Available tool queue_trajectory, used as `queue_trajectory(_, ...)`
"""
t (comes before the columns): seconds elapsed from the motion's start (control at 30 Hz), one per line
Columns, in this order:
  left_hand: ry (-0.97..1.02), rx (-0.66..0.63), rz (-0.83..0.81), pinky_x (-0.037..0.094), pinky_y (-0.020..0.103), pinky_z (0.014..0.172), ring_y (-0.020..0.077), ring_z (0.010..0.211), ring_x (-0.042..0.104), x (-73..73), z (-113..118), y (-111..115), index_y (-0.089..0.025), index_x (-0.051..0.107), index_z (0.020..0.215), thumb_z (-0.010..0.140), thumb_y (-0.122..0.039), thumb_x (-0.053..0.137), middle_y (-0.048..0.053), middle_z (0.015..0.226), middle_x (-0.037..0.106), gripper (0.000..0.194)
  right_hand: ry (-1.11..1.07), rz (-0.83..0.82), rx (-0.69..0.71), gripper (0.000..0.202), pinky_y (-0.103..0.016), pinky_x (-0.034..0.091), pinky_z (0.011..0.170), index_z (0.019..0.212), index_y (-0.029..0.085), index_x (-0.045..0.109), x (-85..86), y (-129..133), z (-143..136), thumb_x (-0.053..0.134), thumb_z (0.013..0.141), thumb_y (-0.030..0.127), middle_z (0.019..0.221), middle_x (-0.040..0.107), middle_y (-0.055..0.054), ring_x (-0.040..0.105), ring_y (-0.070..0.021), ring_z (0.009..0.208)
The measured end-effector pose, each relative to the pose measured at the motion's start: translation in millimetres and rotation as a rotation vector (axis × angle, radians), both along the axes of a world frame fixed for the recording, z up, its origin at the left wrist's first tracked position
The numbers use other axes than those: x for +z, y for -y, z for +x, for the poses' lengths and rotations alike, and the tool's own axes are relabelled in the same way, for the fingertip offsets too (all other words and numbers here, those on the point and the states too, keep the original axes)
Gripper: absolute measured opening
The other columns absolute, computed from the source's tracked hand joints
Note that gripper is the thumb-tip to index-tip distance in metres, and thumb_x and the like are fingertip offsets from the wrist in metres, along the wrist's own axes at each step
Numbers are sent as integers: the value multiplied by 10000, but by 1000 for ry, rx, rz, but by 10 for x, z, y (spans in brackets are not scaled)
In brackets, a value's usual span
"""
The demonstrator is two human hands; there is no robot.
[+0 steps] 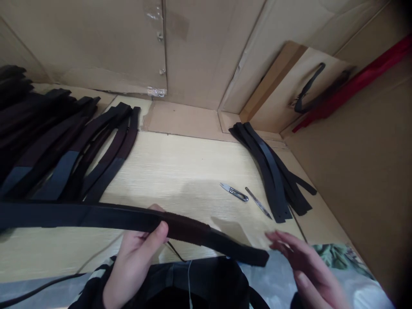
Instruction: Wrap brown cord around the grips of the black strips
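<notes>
A long, slightly curved black strap (119,216) with a dark brown section runs across the front of the table. My left hand (138,253) is closed around it, thumb pressed on top beside the brown part. The strap's blunt right end juts out freely towards my right hand (309,266). That hand is apart from the strap, its fingers stretched out and nothing in them. Thread snips (234,192) lie on the table beyond the strap, beside a thin metal tool (258,203) whose kind I cannot make out.
Many similar black and brown straps (66,171) are heaped at the left. Several plain black strips (273,171) lie at the right. Cardboard walls (196,51) enclose the pale table (174,163). A red strip (357,86) and a dark loop (307,88) hang at the right.
</notes>
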State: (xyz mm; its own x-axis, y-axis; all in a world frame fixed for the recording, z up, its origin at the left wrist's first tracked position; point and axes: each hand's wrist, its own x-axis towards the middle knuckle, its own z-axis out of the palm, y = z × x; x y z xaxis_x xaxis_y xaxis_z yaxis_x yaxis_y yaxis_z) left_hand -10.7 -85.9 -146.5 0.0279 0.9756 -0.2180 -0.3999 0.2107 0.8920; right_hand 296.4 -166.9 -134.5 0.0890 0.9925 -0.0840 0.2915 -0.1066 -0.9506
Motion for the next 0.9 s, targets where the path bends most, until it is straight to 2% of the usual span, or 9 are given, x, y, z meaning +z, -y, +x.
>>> queue_trajectory(0.1,15,-99,27,476,193,595,122,620,514,24,-27,11,-217,667,731,780,-375,675,-13,656,544,166,-98,-150,273,577,-398,441,955,1289,290,528,21,-203,-234,572,787,572,1282,572,-107,516,-292,1179)
queue_trajectory(0.17,10,-146,54,479,200,580,131,622,534,44,-41,6,-218,673,732,770,-390,680,-7,656,557,176,-304,-341,492,573,-324,506,777,1251,234,574,-30,-292,-399,488,826,608,1015,679,-109,628,-223,902)
queue_trajectory(0.23,-30,-148,88,487,219,556,144,604,554,63,-52,-18,-223,687,747,754,-418,687,2,653,584,195,-507,-454,644,596,-228,463,586,1103,159,676,-125,-321,-541,426,846,635,760,648,-75,578,-133,646)
queue_trajectory(0.33,-124,-89,135,477,225,508,151,565,559,106,-65,-90,-212,702,712,694,-416,735,14,630,605,208,-684,-526,678,577,-159,284,430,953,99,718,-274,-293,-676,421,879,588,577,491,-2,387,-43,461)
queue_trajectory(0.43,-288,-30,186,416,211,430,134,488,493,176,-82,-180,-193,689,616,625,-367,778,4,541,556,196,-799,-475,520,444,-146,169,397,946,121,661,-329,-244,-710,574,819,538,543,368,67,243,-8,409)
queue_trajectory(0.53,-470,-59,185,361,206,392,127,461,452,234,-95,-240,-198,679,592,685,-348,715,2,521,537,180,-665,-451,302,357,-131,196,408,925,162,574,-285,-193,-699,687,759,457,578,430,76,275,8,400)
queue_trajectory(0.7,-594,-112,180,372,215,428,146,517,497,235,-81,-248,-205,689,678,773,-339,618,7,569,556,179,-141,-245,64,233,-228,484,525,949,214,610,-269,-112,-728,629,818,406,925,687,-75,611,-117,569)
queue_trajectory(0.83,-676,-123,249,350,222,429,126,476,433,212,-100,-203,-198,642,680,785,-312,588,-25,531,475,164,333,182,149,323,-271,557,761,1158,262,616,-319,-169,-734,589,837,227,1051,702,-80,667,-220,948)
queue_trajectory(0.9,-743,-124,278,341,220,429,113,459,399,202,-132,-175,-195,564,608,794,-284,564,-46,510,407,206,474,281,216,380,-247,562,749,1235,243,557,-310,-235,-730,533,859,194,1019,709,-73,688,-197,907)
